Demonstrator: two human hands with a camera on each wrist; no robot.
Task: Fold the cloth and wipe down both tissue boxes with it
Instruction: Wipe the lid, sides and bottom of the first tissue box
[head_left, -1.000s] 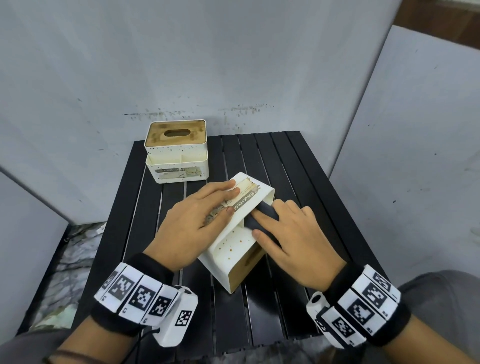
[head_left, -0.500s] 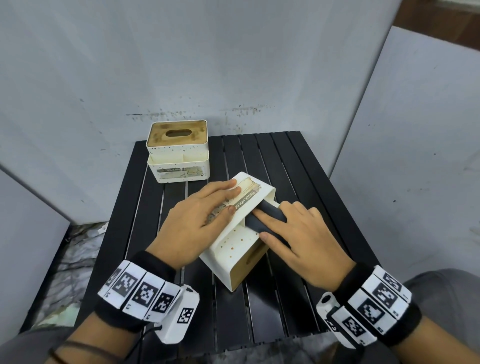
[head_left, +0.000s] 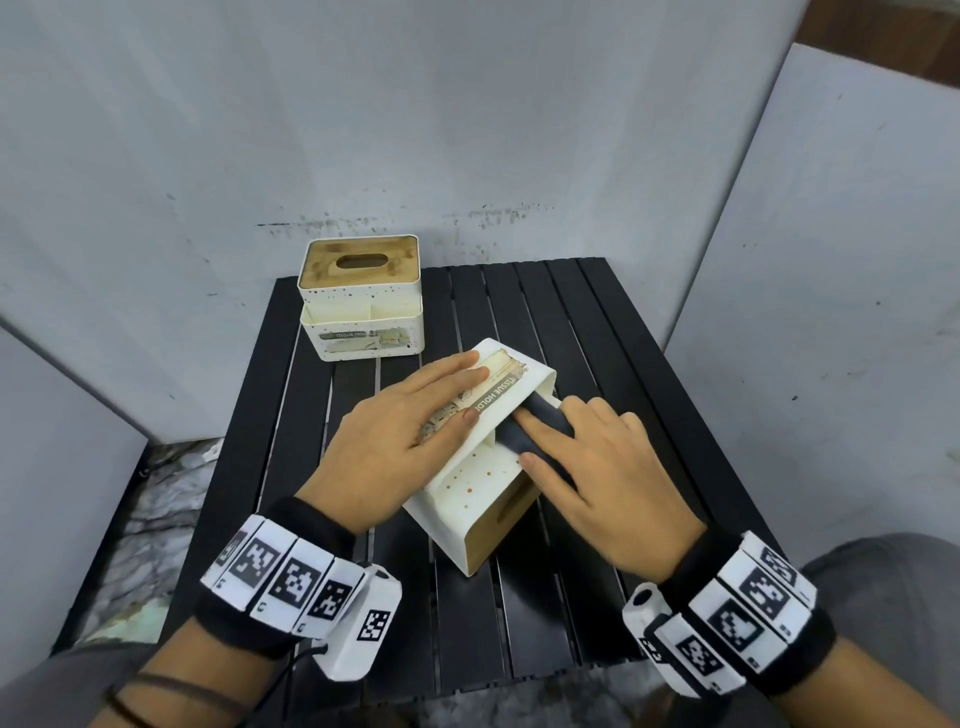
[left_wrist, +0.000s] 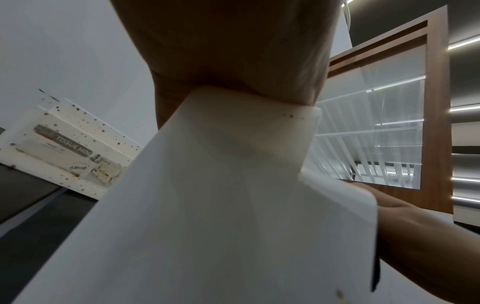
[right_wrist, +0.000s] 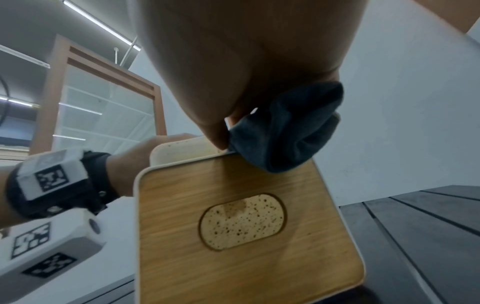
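My right hand (head_left: 608, 483) has slid the folded dark cloth (head_left: 535, 434) away from me along the upper face of the near tissue box (head_left: 483, 483) over the last second, and it now lies close to the box's far right corner rather than mid-face; I take that to mean this stroke is almost spent and the face is nearly covered. The fingers are fairly straight and press the cloth flat against the box, and my thumb tip rests on the box just on the near side of the cloth. My left hand (head_left: 400, 441) has stayed where it was, fingers stretched out flat over the printed label to hold the box steady. The box itself lies tipped on its side across the black slatted bench (head_left: 597, 332), its wooden lid with the oval slot facing me; the body is cream with small brown specks, and through the slot the inside looks heavily speckled. At the far left of the bench the second tissue box (head_left: 361, 304) stands upright, well apart from both hands, speckled too, with its label worn; I judge it is yet to be wiped.
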